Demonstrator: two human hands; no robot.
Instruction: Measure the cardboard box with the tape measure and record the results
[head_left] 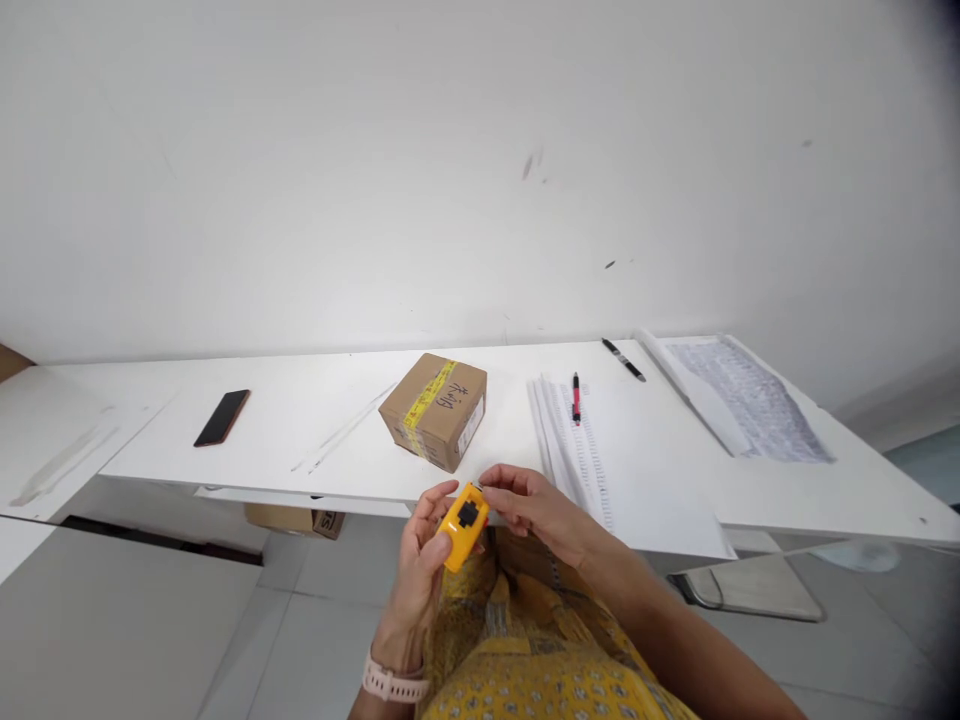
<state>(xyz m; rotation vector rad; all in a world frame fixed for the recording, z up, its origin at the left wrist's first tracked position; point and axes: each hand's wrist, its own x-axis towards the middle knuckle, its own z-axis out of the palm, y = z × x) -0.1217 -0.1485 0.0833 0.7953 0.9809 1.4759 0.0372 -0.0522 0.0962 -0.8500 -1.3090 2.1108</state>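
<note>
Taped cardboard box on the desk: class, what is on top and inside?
Yellow tape and dark handwriting are on top of the box; it is closed, hiding any contents.

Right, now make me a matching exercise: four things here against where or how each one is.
1. yellow tool
2. cardboard box
3. red pen
4. phone

A. lying on papers
B. lying left of the cardboard box
C. held in the left hand
D. bears yellow tape

Pairs: 1-C, 2-D, 3-A, 4-B

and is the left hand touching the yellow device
Touching: the head view shows the left hand holding the yellow device, its thumb over the edge.
</note>
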